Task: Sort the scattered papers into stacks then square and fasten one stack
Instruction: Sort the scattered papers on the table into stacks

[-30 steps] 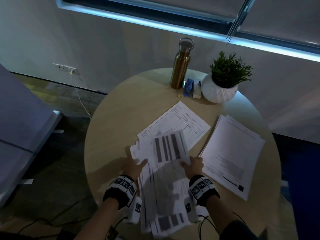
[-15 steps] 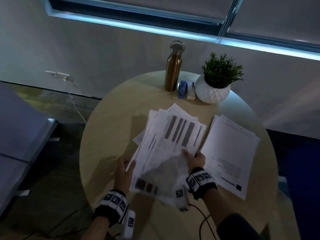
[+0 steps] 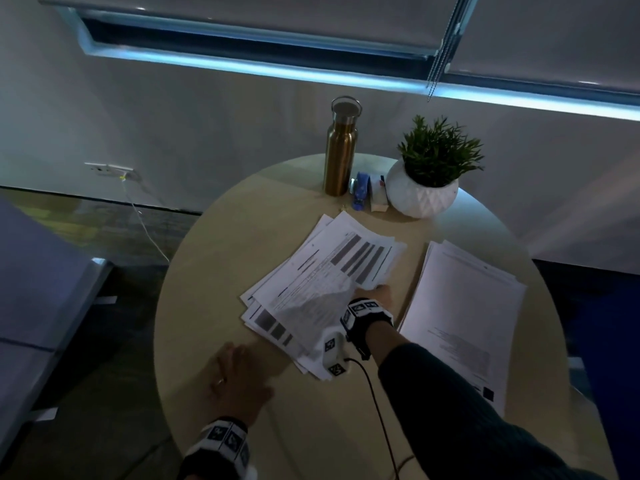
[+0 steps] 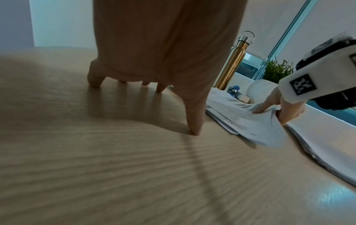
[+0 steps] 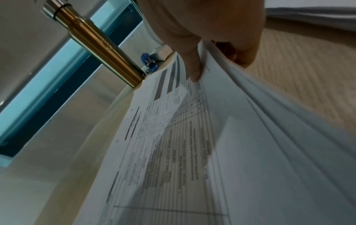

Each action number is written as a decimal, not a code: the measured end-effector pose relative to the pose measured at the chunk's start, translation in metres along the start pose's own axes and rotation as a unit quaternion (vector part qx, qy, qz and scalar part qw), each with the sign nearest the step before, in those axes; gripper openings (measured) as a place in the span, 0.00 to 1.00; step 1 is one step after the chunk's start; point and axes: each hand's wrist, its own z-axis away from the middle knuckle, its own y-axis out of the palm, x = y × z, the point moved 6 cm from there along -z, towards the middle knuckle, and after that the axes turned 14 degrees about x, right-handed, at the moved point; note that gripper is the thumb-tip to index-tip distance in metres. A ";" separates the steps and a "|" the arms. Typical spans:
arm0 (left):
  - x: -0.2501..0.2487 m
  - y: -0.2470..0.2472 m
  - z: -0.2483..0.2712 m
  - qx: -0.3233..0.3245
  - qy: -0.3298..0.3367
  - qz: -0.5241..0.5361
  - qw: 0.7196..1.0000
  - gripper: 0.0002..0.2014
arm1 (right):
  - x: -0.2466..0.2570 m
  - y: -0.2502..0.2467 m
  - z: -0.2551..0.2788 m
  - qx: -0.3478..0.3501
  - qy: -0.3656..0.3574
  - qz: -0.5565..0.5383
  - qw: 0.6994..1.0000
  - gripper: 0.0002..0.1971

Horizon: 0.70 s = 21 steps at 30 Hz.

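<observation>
A loose, fanned stack of printed forms (image 3: 322, 282) (image 5: 173, 144) lies mid-table, its sheets askew. My right hand (image 3: 375, 294) (image 4: 277, 109) pinches the stack's right edge, thumb on top and fingers underneath, with that edge lifted. My left hand (image 3: 239, 372) (image 4: 163, 76) rests empty on the bare table, fingertips down, just left of the stack's near corner. A second, tidier stack of white pages (image 3: 464, 320) lies to the right. A blue stapler (image 3: 361, 190) (image 5: 149, 62) sits at the back by the bottle.
A gold bottle (image 3: 340, 150) and a white potted plant (image 3: 424, 188) stand at the round wooden table's (image 3: 214, 278) far edge, with a small box (image 3: 378, 195) between them. A cable (image 3: 374, 403) trails from my right wrist over the table's near edge.
The forms stack has been swung away from me onto the single sheet that lay mid-table. My left hand has let go of it and now rests on the table.
</observation>
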 end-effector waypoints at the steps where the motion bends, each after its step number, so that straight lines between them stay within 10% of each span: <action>1: 0.000 0.000 0.001 -0.001 -0.005 -0.006 1.000 0.52 | 0.001 -0.001 -0.003 -0.010 -0.016 -0.028 0.999 0.18; 6: 0.000 -0.021 0.012 -0.071 0.033 0.089 0.993 0.33 | 0.005 -0.017 0.001 -0.010 -0.099 -0.144 0.985 0.16; 9: -0.013 -0.047 0.013 -0.090 0.049 0.216 0.971 0.38 | 0.013 -0.030 0.009 0.058 -0.185 -0.141 0.971 0.11; 13: -0.067 -0.092 0.022 -0.089 0.198 0.351 0.911 0.46 | 0.020 -0.056 0.036 0.117 -0.258 -0.178 0.942 0.10; 16: -0.116 -0.122 0.044 -0.070 0.337 0.404 0.847 0.34 | 0.028 -0.068 0.060 0.152 -0.307 -0.186 0.921 0.03; 21: -0.161 -0.148 0.096 -0.264 0.413 0.349 0.799 0.18 | 0.051 -0.083 0.111 0.047 -0.431 -0.184 0.882 0.08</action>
